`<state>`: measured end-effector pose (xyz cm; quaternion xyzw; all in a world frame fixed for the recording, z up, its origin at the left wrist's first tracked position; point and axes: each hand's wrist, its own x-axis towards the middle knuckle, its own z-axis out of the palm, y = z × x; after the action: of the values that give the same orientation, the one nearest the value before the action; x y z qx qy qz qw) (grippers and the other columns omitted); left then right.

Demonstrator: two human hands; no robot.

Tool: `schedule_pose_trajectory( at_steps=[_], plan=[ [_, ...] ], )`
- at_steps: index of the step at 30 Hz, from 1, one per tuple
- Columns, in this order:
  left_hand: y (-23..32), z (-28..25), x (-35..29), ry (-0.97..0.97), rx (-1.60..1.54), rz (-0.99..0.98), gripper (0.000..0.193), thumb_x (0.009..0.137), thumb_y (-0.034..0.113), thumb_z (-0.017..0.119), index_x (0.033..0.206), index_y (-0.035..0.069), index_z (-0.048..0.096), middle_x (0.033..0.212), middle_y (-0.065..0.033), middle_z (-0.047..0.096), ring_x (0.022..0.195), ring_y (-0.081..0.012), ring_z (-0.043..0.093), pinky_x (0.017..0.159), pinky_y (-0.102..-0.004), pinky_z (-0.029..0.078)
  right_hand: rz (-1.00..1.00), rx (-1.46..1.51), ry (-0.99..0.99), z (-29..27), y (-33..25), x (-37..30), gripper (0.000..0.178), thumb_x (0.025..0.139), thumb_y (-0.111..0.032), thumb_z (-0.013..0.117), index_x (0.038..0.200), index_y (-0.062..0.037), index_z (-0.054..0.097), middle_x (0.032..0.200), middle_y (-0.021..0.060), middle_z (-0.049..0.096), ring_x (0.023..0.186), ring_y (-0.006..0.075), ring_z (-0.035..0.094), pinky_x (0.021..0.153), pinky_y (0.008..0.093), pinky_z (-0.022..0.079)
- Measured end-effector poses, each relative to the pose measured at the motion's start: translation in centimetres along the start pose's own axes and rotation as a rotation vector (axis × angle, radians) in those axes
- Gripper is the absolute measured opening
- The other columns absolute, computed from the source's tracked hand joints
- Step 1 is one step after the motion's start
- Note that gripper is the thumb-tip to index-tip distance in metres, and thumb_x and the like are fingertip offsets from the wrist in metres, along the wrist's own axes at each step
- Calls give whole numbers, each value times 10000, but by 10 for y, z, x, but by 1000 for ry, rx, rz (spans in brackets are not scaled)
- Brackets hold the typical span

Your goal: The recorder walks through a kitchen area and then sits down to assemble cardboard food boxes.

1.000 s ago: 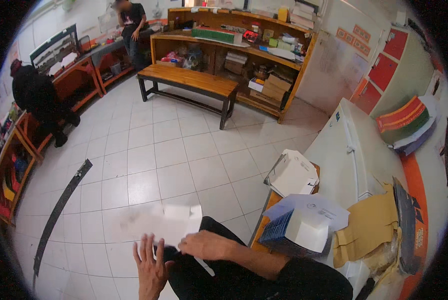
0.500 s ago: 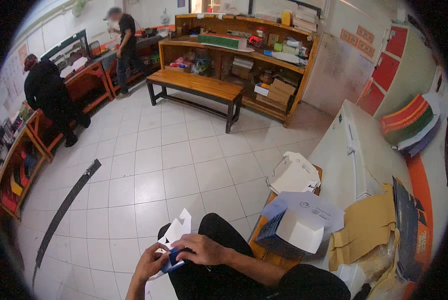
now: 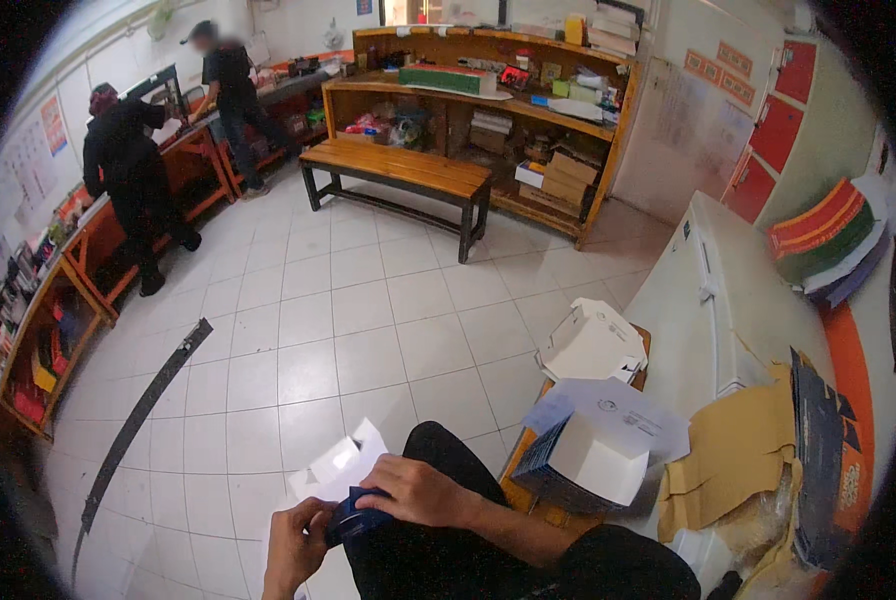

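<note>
Over my lap I hold a partly folded cardboard food box, with its white inner face spread beyond my hands and a dark blue side panel between them. My left hand pinches the left end of the blue panel. Bent fingers of my right hand press on its other end from above. The box's lower part is hidden behind my hands. To my right, a stack of nested blue boxes with white insides stands with one lid raised. Behind it lies a white flat-looking box piece.
The boxes rest on a wooden bench beside a white chest freezer. Torn brown cardboard lies at the right. Ahead stand a slatted bench and wooden shelves. Two people stand at the left counter.
The blue panel has turned up to show more of its dark face, and the white part has tilted. Both hands stay gripping. The person at far left has straightened up.
</note>
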<state>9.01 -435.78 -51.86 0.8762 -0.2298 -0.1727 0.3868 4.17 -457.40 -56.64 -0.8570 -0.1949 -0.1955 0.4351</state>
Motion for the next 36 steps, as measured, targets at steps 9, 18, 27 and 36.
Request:
schedule_pose_trajectory(
  at_steps=[9,18,27,36],
  plan=[
    [20,6,2,-63,121,136,198,834,-44,582,1016,6,521,821,-157,703,767,-337,690,633,-363,531,-94,69,-38,2,7,-13,209,806,-187,721,934,-32,662,878,96,626,864,242,618,748,381,541],
    [36,-6,5,-39,171,348,292,824,-80,551,1085,-8,440,768,-161,688,729,-353,688,619,-395,542,-202,152,58,-14,6,-1,257,794,-154,756,999,-14,690,1084,144,652,934,237,654,722,311,532],
    [42,8,-17,663,167,532,185,801,6,642,957,8,542,977,-187,564,924,-313,564,800,-446,468,216,279,329,-10,-3,-15,218,821,-116,748,982,18,688,895,147,710,798,146,688,671,273,539],
    [-4,60,16,720,-864,1,332,997,186,512,1283,18,491,997,-27,496,893,-96,499,718,-247,511,46,239,183,-12,-25,-19,208,804,-32,734,993,33,678,867,154,689,769,208,679,700,289,535]
  ],
)
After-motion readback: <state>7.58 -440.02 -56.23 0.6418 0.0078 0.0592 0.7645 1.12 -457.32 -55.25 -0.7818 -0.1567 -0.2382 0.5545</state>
